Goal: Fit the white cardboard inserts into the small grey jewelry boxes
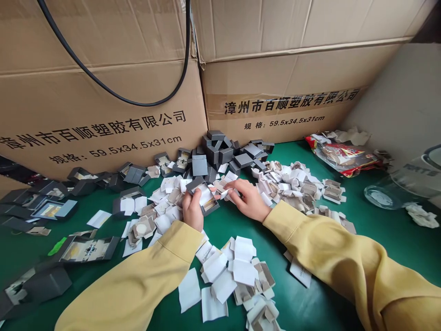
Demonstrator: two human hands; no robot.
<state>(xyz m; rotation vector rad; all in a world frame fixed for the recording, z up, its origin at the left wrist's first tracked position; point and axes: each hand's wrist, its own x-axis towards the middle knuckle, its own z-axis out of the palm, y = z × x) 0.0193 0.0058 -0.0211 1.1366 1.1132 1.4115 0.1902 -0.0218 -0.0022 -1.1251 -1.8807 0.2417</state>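
Observation:
My left hand [192,209] grips an open small grey box [206,198] just above the green table [379,234]. The box shows a white lining inside. My right hand [247,197] reaches in from the right; its fingers pinch a small white card [225,192] at the box's right edge. Both arms wear yellow sleeves. A heap of closed grey boxes [223,154] lies just behind my hands.
Two large cardboard cartons [275,78] with printed lettering wall off the back. White cards and beige inserts [299,184] litter the table right and near. Open grey boxes [51,209] lie at left. A snack bag [341,156] and a glass jar [406,181] sit at right.

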